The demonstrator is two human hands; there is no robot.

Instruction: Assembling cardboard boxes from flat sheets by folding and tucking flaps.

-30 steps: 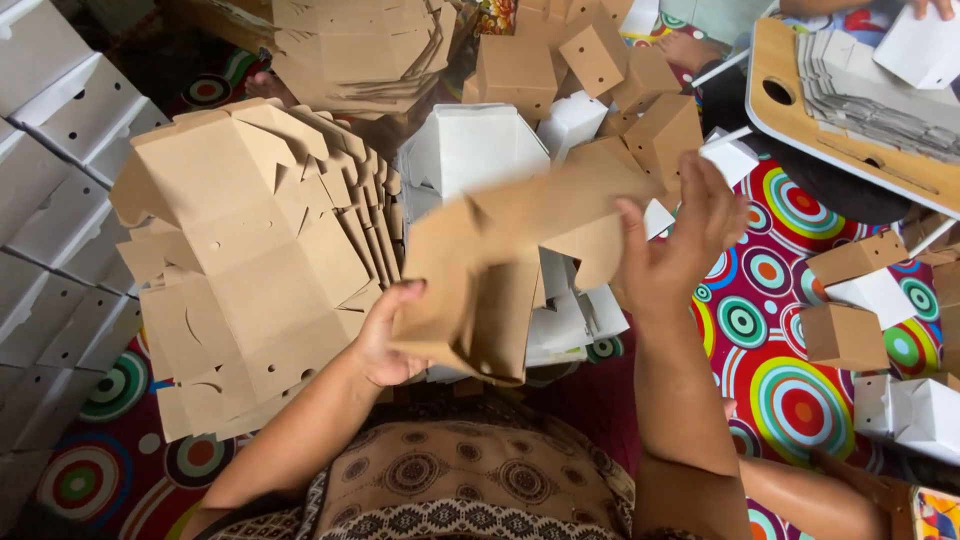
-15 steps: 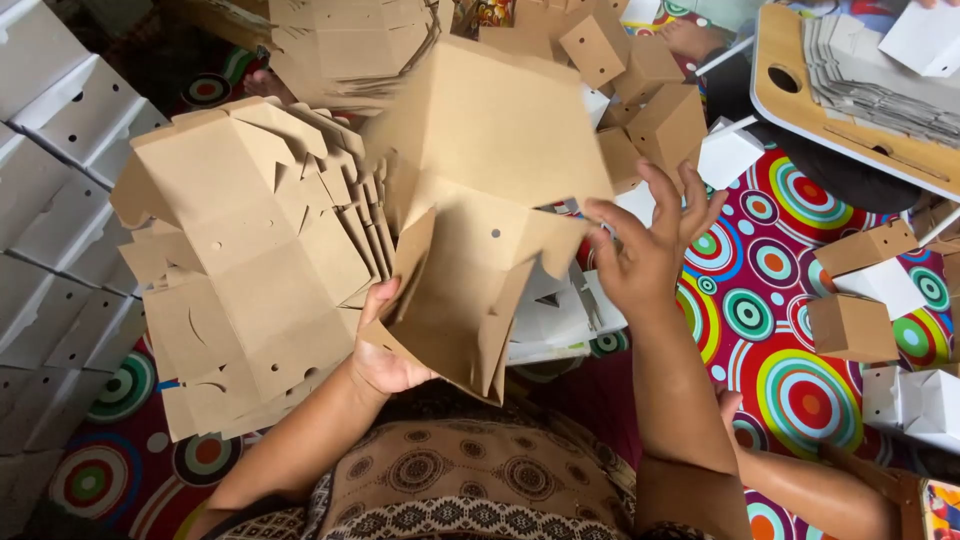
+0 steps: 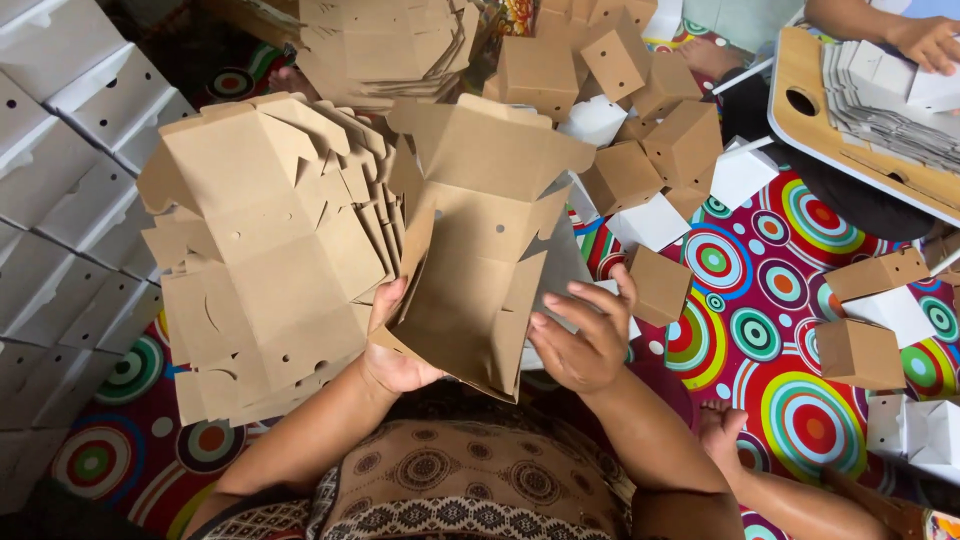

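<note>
Two bare hands are working one brown cardboard box blank (image 3: 480,270) that is half opened, its far panel standing up and its side flaps hanging inward. Just beyond the left grip a fanned stack of flat blanks (image 3: 260,260) is lying on the patterned floor mat (image 3: 800,330), with rows of white boxes (image 3: 60,180) further out on that side. The left hand (image 3: 392,345) is clenching the near left edge of the blank, thumb on the inside face and fingers underneath, so the sheet is rising up and away from that grip. To fold this well, the left grip probably ought to be staying firm as an anchor while the other hand is pressing along the scored line, not across the panel, so the crease is not buckling. The right hand (image 3: 585,340) is lying spread and released against the near right flap, fingertips touching it without pinching; the blank is sitting between the two grips and leaning away from both. Past the right grip, finished brown cubes (image 3: 660,150) are lying scattered, and another person's hand (image 3: 925,40) is resting on a tray of grey sheets (image 3: 880,105).
</note>
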